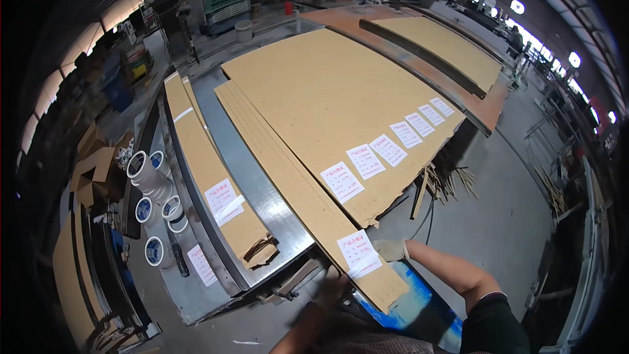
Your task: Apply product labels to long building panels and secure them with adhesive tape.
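Observation:
A long brown cardboard-covered strip point(288, 187) runs toward me along the left side of a wide cardboard-covered panel point(314, 98). Its ragged near end sticks out past the table, with a white printed label point(360, 254) and a piece of clear tape on it. My right hand point(392, 250), in a pale glove, has its fingers closed at the strip's right edge beside this label. Opposite it, my left hand point(333, 286) is at the strip's left edge, dark and smeared, its fingers unclear. Several more labels lie in a row across the wide panel's near end.
Rolls of tape point(156, 252) and a dark-handled tool point(179, 260) sit on a grey surface at left. A narrower cardboard-covered strip point(209, 164) lies on the metal table point(278, 206). Under the near end is a blue-stained surface point(422, 295). Loose thin sticks point(452, 183) protrude at right.

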### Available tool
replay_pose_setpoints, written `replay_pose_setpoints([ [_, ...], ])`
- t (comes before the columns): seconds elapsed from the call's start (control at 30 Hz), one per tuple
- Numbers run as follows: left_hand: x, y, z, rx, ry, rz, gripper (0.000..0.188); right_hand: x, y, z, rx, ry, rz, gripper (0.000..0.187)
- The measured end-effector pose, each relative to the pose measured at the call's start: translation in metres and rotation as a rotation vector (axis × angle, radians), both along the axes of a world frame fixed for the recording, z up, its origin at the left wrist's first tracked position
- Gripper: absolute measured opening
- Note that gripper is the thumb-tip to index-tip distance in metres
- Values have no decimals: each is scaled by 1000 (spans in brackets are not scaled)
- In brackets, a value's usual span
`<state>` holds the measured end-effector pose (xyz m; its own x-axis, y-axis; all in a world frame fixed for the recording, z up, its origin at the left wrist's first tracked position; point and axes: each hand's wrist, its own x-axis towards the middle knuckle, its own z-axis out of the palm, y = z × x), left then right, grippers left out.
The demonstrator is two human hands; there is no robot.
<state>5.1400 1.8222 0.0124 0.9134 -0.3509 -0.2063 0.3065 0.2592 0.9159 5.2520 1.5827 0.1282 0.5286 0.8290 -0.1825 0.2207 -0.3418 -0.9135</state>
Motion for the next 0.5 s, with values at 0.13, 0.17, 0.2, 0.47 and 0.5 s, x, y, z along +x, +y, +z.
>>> replay_pose_setpoints([
  [0.13,13,-7,-21,-205,3,-84,29,-27,29,69,-217,-343,-676,19],
  [0.17,11,2,-28,-194,7,-112,32,-41,45,85,-64,-494,-871,16],
  [0.2,10,4,-28,-99,-22,-183,35,-50,54,97,-64,-493,-864,16],
  [0.47,-8,38,204,84,89,111,16,-79,71,107,-231,-736,-499,40],
  [0.5,1,20,189,270,-185,59,15,-69,58,105,-129,-508,-391,46],
])
